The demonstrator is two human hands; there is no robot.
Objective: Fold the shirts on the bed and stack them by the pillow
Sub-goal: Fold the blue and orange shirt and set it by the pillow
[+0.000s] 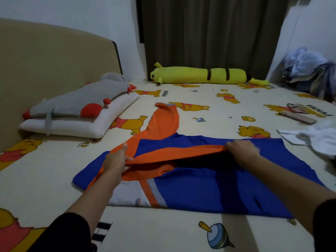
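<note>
My left hand [116,160] and right hand [241,148] each pinched the shirt [209,190]'s raised orange fold, spread across the bed [163,233].

The word "POOH" is printed in dark capitals on the bed sheet [181,95], turned sideways beside a yellow bear figure near the far middle of the bed. Similar dark lettering is seen at the sheet's right side and at its near left edge, probably the same word, though it cannot be read there. On the white panel of the shirt [200,188], the letters "NAL" are legible; the rest is hidden.
</note>
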